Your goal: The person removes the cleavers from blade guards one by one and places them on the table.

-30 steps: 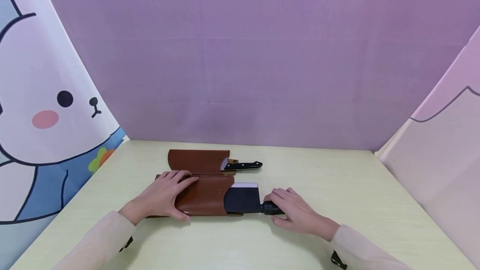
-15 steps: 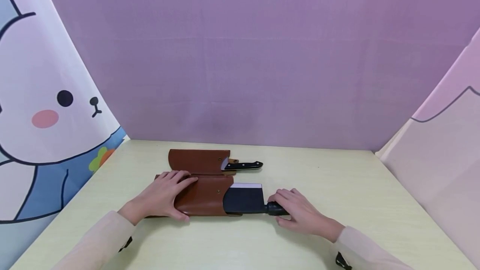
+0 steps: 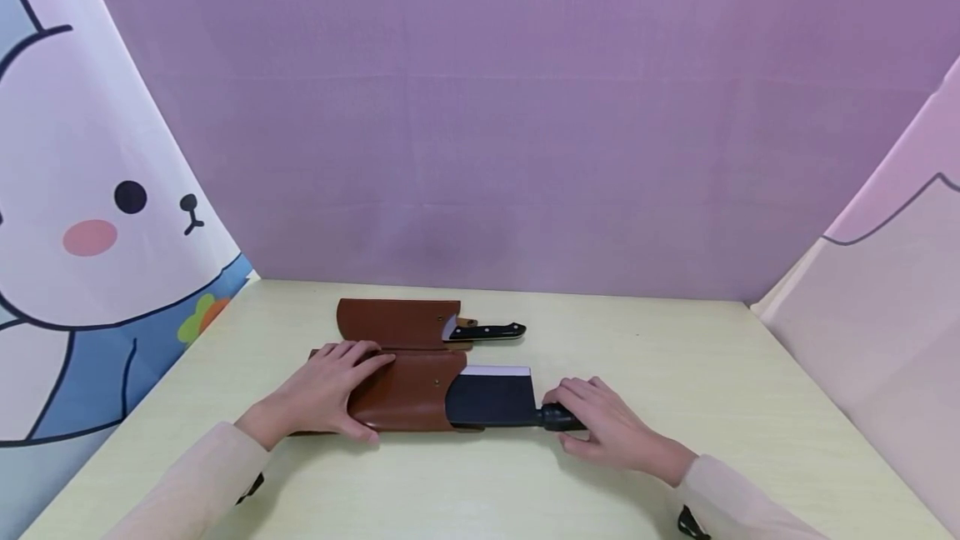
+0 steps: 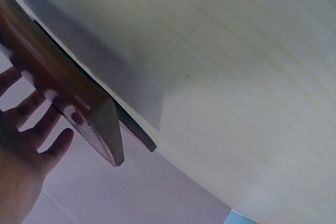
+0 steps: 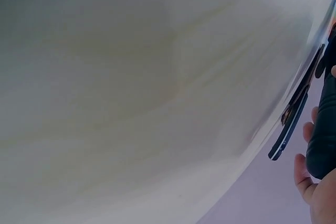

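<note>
Now the right-hand grip (image 3: pixel 609 430) is curled round the black handle (image 3: pixel 558 417) of a broad, dark-bladed cleaver (image 3: pixel 491 400) jutting from the right end of the large brown leather sheath (image 3: pixel 412 392), on whose left part the left-hand grip (image 3: pixel 322 390) rests, fingers spread.

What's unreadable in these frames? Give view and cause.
Inner end of the cleaver: head view, inside the front brown sheath.
Blade tip of the smaller knife: head view, inside the rear brown sheath.
Full grip of the right hand: right wrist view, cut off by right edge.
</note>
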`<state>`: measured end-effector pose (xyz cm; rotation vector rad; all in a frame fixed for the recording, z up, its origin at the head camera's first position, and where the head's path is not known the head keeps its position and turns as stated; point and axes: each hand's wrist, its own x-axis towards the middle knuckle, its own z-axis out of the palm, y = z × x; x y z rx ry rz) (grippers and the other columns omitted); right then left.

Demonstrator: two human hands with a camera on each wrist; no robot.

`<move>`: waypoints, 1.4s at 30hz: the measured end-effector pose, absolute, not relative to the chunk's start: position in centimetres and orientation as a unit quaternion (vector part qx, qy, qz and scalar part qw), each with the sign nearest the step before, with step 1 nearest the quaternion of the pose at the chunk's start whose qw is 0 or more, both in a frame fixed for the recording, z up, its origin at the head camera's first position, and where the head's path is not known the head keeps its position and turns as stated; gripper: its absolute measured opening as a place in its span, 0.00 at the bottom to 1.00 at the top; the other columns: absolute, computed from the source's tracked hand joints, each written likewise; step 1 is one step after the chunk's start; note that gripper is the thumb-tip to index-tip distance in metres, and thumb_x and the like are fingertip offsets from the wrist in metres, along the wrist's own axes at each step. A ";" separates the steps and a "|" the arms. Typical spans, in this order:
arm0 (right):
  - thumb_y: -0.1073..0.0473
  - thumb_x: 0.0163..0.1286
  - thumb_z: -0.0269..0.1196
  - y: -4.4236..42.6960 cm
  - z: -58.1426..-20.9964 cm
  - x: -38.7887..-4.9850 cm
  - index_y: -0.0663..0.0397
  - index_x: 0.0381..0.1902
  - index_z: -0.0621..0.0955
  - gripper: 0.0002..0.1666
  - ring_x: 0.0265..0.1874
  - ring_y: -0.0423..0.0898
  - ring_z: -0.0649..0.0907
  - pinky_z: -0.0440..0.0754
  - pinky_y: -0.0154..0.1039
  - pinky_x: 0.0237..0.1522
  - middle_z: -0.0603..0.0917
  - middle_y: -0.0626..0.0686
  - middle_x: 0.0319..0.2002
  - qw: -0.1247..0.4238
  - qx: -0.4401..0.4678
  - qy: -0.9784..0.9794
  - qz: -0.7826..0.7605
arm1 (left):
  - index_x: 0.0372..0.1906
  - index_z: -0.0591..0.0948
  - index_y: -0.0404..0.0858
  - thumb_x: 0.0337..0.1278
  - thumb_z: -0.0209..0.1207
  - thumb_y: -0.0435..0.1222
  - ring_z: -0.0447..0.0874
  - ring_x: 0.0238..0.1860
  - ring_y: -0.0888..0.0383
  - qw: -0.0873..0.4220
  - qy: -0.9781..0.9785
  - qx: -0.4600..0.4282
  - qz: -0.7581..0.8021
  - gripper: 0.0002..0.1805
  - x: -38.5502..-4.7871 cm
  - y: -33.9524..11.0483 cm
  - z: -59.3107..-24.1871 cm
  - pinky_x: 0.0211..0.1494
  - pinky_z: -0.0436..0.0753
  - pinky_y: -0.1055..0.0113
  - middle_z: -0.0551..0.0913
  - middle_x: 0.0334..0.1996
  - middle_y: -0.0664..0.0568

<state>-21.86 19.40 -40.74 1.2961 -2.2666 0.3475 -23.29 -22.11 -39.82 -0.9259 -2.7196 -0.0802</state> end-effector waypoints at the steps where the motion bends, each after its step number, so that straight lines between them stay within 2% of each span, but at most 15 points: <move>1: 0.57 0.43 0.66 19.4 -40.7 -21.9 0.49 0.42 0.77 0.24 0.30 0.33 0.69 0.65 0.28 0.34 0.76 0.39 0.34 0.252 0.476 -0.833 0.127 | 0.64 0.67 0.48 0.18 0.53 0.78 0.67 0.57 0.49 0.133 -0.938 -0.319 -0.027 0.60 -23.3 -22.1 -39.8 0.57 0.68 0.47 0.69 0.58 0.49; 42: 0.59 0.38 0.66 22.3 -40.9 -21.8 0.49 0.42 0.77 0.26 0.31 0.32 0.71 0.66 0.29 0.34 0.77 0.37 0.35 0.261 0.459 -0.839 0.135 | 0.63 0.68 0.47 0.19 0.55 0.77 0.68 0.55 0.49 0.125 -0.944 -0.304 -0.030 0.58 -23.0 -22.8 -39.6 0.56 0.69 0.46 0.69 0.57 0.49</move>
